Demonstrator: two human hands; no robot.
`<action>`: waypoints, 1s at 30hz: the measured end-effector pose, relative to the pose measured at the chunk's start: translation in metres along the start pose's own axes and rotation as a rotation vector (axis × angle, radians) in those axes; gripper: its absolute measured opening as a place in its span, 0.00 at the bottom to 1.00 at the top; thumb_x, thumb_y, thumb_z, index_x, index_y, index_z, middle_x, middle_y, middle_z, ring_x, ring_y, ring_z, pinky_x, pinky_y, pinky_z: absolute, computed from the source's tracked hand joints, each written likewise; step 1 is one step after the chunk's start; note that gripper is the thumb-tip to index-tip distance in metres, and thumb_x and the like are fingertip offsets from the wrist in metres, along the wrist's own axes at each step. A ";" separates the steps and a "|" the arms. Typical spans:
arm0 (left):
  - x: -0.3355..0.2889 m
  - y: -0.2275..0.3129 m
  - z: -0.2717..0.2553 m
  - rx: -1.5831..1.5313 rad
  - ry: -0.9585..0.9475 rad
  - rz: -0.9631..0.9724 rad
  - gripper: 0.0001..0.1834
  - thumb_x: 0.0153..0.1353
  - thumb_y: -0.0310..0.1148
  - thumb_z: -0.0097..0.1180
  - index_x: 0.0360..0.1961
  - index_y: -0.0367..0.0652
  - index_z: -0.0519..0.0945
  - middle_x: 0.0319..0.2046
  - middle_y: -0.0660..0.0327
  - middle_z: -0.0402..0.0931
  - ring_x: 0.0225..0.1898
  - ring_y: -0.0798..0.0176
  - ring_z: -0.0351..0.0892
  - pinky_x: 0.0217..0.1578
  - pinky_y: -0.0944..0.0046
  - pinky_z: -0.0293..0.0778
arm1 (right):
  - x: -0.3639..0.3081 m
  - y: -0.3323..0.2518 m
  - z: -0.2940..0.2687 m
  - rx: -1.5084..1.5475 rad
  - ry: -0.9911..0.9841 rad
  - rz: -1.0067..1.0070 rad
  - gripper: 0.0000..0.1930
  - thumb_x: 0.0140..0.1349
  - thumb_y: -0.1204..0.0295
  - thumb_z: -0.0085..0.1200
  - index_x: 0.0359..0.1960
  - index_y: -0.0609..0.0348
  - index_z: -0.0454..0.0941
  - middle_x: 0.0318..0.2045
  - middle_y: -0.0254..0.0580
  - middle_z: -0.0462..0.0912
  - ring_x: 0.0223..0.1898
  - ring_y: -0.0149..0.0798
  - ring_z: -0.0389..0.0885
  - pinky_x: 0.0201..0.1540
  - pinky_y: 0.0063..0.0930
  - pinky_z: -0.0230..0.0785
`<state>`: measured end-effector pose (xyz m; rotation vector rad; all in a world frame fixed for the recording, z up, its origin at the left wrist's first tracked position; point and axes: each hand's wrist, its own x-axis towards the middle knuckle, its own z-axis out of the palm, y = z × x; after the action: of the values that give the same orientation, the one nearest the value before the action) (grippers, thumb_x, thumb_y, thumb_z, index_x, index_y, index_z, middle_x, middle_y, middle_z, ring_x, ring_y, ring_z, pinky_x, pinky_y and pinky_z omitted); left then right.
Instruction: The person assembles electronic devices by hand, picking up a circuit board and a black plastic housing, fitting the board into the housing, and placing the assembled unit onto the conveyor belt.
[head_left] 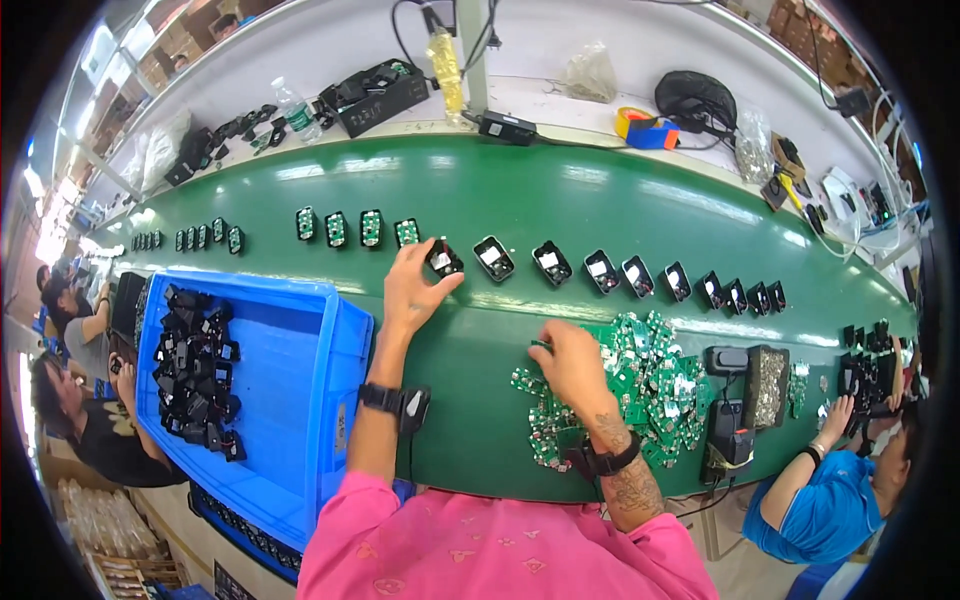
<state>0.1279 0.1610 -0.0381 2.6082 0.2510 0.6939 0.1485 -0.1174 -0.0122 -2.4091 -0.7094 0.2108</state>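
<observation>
Green benchtop (pixel 465 370) lies below the left hand (pixel 412 290), which clasps a black case (pixel 444 260); whether the right hand (pixel 573 365), with circuit boards (pixel 655 390) heaped right of its grip, pinches one is unclear. Its wrist, dragged back, could snag loose boards.

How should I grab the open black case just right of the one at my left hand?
Probably pinch that case by its long outer walls, from above and slightly right: its open side faces up, showing a white part inside, with more bare green tabletop there.
</observation>
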 end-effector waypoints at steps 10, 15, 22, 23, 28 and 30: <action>-0.089 0.134 -0.050 -0.961 -0.672 -0.140 0.32 0.68 0.54 0.41 0.49 0.33 0.82 0.40 0.54 0.76 0.28 0.64 0.79 0.26 0.67 0.77 | -0.039 -0.012 -0.040 1.147 0.289 0.243 0.06 0.62 0.79 0.62 0.36 0.64 0.77 0.28 0.35 0.83 0.26 0.25 0.81 0.29 0.16 0.72; -0.087 0.142 -0.043 -0.961 -0.618 -0.193 0.32 0.68 0.53 0.42 0.49 0.32 0.82 0.36 0.55 0.76 0.27 0.64 0.78 0.27 0.67 0.76 | -0.061 -0.017 -0.037 1.131 0.296 0.170 0.07 0.62 0.80 0.62 0.38 0.67 0.77 0.32 0.38 0.83 0.33 0.28 0.83 0.36 0.18 0.75; -0.087 0.145 -0.049 -0.968 -0.622 -0.132 0.34 0.68 0.56 0.42 0.52 0.33 0.82 0.34 0.56 0.75 0.27 0.65 0.77 0.26 0.66 0.75 | -0.067 -0.011 -0.031 1.076 0.435 0.141 0.07 0.62 0.80 0.63 0.39 0.67 0.78 0.33 0.35 0.82 0.34 0.24 0.80 0.36 0.17 0.74; -0.087 0.146 -0.049 -0.980 -0.620 -0.126 0.35 0.68 0.57 0.43 0.52 0.34 0.82 0.35 0.56 0.75 0.27 0.66 0.77 0.26 0.66 0.75 | -0.068 -0.011 -0.031 1.042 0.421 0.129 0.07 0.62 0.80 0.63 0.39 0.67 0.78 0.33 0.36 0.82 0.34 0.24 0.80 0.36 0.17 0.74; -0.089 0.144 -0.048 -0.977 -0.610 -0.136 0.36 0.68 0.58 0.42 0.52 0.34 0.82 0.35 0.56 0.75 0.28 0.65 0.77 0.27 0.66 0.75 | -0.070 -0.013 -0.032 1.051 0.498 0.119 0.07 0.61 0.83 0.61 0.40 0.66 0.77 0.32 0.36 0.83 0.33 0.26 0.82 0.36 0.18 0.75; -0.088 0.145 -0.049 -1.009 -0.610 -0.153 0.36 0.68 0.59 0.41 0.52 0.34 0.82 0.35 0.56 0.75 0.29 0.65 0.76 0.27 0.66 0.75 | -0.068 -0.011 -0.033 1.001 0.544 0.141 0.07 0.61 0.82 0.62 0.40 0.66 0.78 0.33 0.36 0.83 0.33 0.25 0.81 0.36 0.17 0.73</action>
<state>0.0367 0.0243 0.0270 1.6747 -0.0853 -0.0797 0.0962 -0.1632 0.0193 -1.4375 -0.1045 -0.0439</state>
